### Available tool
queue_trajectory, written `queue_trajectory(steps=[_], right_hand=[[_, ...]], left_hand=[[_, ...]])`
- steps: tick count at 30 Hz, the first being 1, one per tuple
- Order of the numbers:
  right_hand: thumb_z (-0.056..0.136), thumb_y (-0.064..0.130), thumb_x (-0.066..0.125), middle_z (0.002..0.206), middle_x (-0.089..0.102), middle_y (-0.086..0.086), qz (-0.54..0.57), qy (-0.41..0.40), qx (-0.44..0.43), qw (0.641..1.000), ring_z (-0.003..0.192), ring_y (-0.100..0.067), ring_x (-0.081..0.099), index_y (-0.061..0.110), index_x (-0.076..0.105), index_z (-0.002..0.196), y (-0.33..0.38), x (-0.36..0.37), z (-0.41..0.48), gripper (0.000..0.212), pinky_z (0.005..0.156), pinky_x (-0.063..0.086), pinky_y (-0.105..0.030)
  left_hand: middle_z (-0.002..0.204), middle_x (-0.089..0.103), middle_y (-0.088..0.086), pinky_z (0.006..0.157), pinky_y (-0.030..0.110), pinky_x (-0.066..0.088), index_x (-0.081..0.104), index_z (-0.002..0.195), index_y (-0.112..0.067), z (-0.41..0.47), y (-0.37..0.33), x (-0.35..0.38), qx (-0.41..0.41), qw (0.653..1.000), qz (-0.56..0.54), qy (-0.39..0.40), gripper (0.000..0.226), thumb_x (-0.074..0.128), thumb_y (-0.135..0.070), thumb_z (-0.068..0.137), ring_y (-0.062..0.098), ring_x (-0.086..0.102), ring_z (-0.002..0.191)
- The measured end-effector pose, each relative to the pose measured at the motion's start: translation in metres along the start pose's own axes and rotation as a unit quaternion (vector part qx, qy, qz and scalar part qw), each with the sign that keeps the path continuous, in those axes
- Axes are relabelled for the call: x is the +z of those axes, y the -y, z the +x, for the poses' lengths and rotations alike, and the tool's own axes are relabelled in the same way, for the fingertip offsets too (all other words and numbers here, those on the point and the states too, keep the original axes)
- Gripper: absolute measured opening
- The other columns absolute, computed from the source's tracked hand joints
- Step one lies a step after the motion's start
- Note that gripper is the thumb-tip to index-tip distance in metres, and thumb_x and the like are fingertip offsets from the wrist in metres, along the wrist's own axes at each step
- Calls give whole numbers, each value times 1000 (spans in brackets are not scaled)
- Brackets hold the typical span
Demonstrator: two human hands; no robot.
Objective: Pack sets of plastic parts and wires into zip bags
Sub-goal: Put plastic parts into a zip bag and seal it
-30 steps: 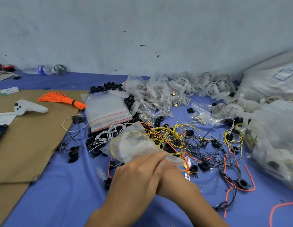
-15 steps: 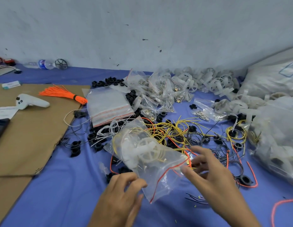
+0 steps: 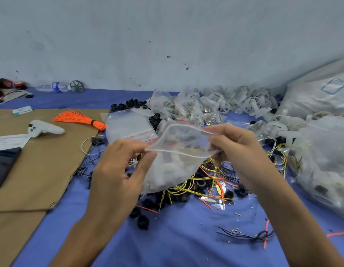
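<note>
A clear zip bag [image 3: 175, 162] with white plastic parts inside hangs above the blue cloth, mouth up and spread apart. My left hand [image 3: 119, 170] pinches the left end of its rim. My right hand [image 3: 238, 149] pinches the right end. Under the bag lies a tangle of yellow, orange and black wires [image 3: 211, 182] mixed with small black plastic rings [image 3: 142, 220]. A flat stack of empty zip bags [image 3: 128, 126] lies just behind my left hand.
Brown cardboard [image 3: 38, 162] covers the left, with a white controller [image 3: 42, 129], an orange wire bundle [image 3: 80, 120] and a dark phone [image 3: 3, 166]. White plastic wheels [image 3: 244, 103] pile by the wall. Large filled bags [image 3: 321, 160] crowd the right. A water bottle [image 3: 55, 87] lies far left.
The bag has been lifted off the wires and turned mouth up. Both hands moved from below it to its rim and pulled the mouth apart. The camera tilted down and closer.
</note>
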State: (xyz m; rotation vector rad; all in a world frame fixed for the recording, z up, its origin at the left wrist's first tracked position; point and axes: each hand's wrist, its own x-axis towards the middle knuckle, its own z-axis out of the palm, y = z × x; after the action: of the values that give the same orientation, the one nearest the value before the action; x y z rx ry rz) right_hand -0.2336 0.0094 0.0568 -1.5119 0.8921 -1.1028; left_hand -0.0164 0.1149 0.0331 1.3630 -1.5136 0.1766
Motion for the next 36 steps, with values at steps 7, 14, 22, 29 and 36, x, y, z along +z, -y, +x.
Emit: queue_trajectory(steps=[7, 14, 22, 29, 36], right_hand=[[82, 5, 59, 58, 56, -7, 156, 35, -19, 987, 48, -16, 54, 10, 75, 102, 38, -19, -15, 26, 44, 46, -24], [89, 0, 57, 58, 61, -13, 59, -40, 59, 996, 44, -18, 50, 15, 75, 95, 7, -25, -35, 24, 39, 43, -23], [96, 17, 58, 62, 62, -10, 30, -41, 2, 999, 51, -17, 54, 16, 71, 100, 17, -26, -32, 14, 45, 46, -28], [90, 48, 59, 94, 61, 14, -360, 45, -221, 905, 96, -9, 54, 36, 63, 116, 48, 2, -22, 29, 87, 40, -25], [92, 45, 59, 107, 60, 8, -525, 196, -183, 808, 106, -17, 51, 28, 63, 108, 48, 36, 5, 23, 98, 38, -37]], left_hand=[[83, 68, -8, 65, 22, 50, 67, 92, -38, 20, -21, -3, -91, 971, -219, -39, 6, 64, -43, 90, 11, 61, 72], [82, 70, -13, 69, 17, 49, 68, 89, -39, -12, 3, 31, -190, 949, -248, 26, 5, 65, -36, 87, 1, 60, 72], [88, 71, -9, 68, 24, 51, 69, 94, -42, -2, 4, 36, -163, 959, -230, 6, 9, 63, -46, 89, 7, 62, 75], [85, 67, -11, 68, 18, 46, 66, 91, -39, -5, -1, 40, -165, 961, -222, 0, 6, 62, -35, 92, 5, 59, 75], [80, 62, -17, 63, 16, 43, 65, 90, -34, -7, -8, 36, -161, 959, -232, 8, 8, 58, -32, 94, 1, 53, 70]])
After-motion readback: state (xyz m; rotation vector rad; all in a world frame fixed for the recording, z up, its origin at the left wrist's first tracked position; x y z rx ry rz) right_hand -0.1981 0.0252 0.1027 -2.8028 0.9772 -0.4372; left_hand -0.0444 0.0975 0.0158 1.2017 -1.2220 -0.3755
